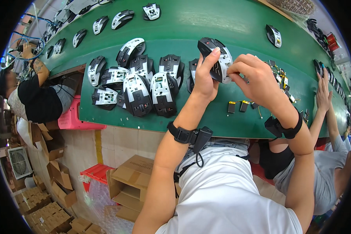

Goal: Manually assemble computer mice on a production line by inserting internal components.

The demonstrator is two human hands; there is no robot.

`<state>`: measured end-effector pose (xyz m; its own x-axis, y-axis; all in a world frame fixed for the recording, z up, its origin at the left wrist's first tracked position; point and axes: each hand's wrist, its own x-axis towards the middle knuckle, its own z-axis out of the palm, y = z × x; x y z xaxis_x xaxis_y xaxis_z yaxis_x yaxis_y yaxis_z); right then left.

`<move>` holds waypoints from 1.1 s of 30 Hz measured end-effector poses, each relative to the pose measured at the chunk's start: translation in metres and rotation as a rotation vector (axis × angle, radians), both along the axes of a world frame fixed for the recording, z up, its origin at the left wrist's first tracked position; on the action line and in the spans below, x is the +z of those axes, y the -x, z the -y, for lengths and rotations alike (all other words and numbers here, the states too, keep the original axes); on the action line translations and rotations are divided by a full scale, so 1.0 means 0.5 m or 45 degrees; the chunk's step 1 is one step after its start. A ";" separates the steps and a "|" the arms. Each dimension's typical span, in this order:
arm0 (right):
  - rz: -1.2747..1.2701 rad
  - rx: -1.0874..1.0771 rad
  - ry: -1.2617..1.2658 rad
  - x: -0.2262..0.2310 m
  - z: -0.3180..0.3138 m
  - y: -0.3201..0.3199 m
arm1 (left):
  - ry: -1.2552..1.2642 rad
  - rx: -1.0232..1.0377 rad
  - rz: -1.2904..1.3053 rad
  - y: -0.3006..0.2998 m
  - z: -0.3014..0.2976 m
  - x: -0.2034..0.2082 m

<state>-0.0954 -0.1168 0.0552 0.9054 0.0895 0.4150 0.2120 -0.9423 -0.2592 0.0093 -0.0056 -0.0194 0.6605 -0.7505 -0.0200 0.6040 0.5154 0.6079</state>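
My left hand (205, 80) is closed around a black and white computer mouse (224, 64), lifted above the green bench and tilted so its white underside faces right. The thumb presses over its upper part. My right hand (257, 80) meets the lower right end of this mouse with thumb and forefinger pinched together; whatever lies between those fingertips is hidden. Another mouse (191, 74) lies partly covered behind my left hand. Beneath and beyond my right hand are small black battery packs (243, 106) with yellow ends and thin wires, several of them heaped together.
Left of my arms, several mice (137, 95) lie grouped on the green bench (206, 117). More mice (100, 24) stand spaced along the far side. Co-workers sit at left (39, 93) and right (323, 93). Cardboard boxes (134, 171) and a pink stool (76, 117) occupy the floor.
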 end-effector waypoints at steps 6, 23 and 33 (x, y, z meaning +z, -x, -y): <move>0.140 -0.068 -0.047 -0.020 -0.037 0.040 | 0.043 0.043 -0.041 0.006 -0.003 0.004; -0.054 -0.200 -1.989 -0.076 -0.060 0.067 | 0.189 0.095 0.532 0.017 -0.003 0.043; -0.066 -0.163 -2.166 -0.082 -0.078 0.063 | 0.241 -0.026 0.634 0.016 -0.018 0.045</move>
<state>-0.1271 -0.0780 0.0144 0.8856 -0.4592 -0.0694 0.1226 0.3752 -0.9188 0.0014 0.0034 0.0031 0.5410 -0.7233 0.4292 0.2767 0.6349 0.7213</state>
